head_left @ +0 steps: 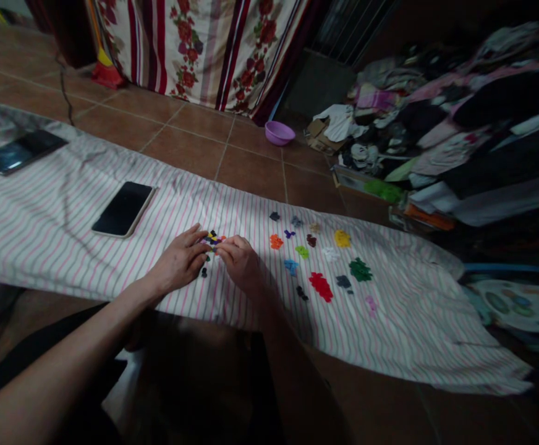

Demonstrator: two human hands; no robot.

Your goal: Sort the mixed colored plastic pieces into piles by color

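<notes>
A small multicoloured cluster (214, 240) of yellow, black, purple and orange pieces lies on the striped cloth between my hands. My left hand (181, 258) holds its left side, fingers curved around the edge and thumb nearer me. On the other side my right hand (240, 261) is closed, thumb and fingertips pinched at the cluster's right edge; whatever is in the pinch is too small to name. Close below the cluster sits a black piece (204, 272). To the right, small pieces are sorted by colour, among them orange (276, 241), red (320, 287), green (360, 269) and yellow (342, 238) heaps.
A phone (125, 209) lies left of my hands, and a dark tablet-like device (21, 151) farther left. The striped cloth (418, 309) covers the long low surface. Beyond it are a purple basin (279, 133) on the tiled floor and piled clothes (436, 117) at right.
</notes>
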